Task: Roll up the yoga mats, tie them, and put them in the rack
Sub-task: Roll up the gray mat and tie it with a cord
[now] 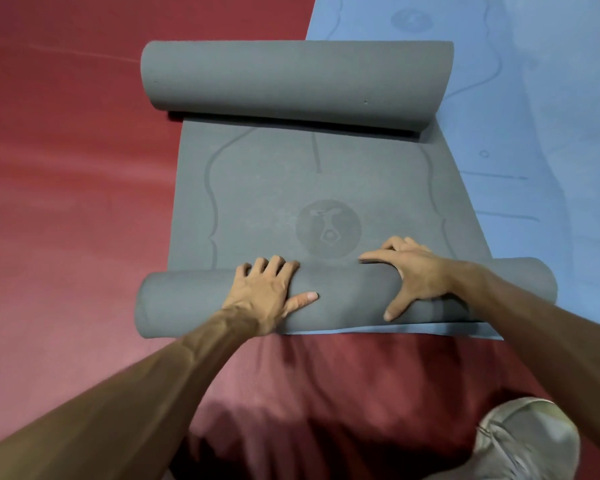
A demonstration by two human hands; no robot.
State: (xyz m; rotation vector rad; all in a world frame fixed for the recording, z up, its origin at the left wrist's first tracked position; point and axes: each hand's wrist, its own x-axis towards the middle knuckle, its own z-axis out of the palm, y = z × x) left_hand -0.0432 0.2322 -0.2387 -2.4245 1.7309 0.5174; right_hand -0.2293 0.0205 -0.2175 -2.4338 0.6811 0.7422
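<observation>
A grey yoga mat (274, 188) lies on the floor with both ends rolled. The far roll (291, 81) sits loose at the top of the view. The near roll (347, 292) lies across in front of me. My left hand (267, 292) grips this near roll left of its middle, fingers curled over its far side and thumb along the top. My right hand (413, 271) grips it further right, fingers over the far side and thumb on the near side. Between the two rolls a flat stretch shows a round logo.
A blue yoga mat (534, 116) lies flat to the right, its near edge showing under the grey roll. The floor (66, 168) is dark red all around. A pale trouser knee or shoe (527, 441) shows at the bottom right.
</observation>
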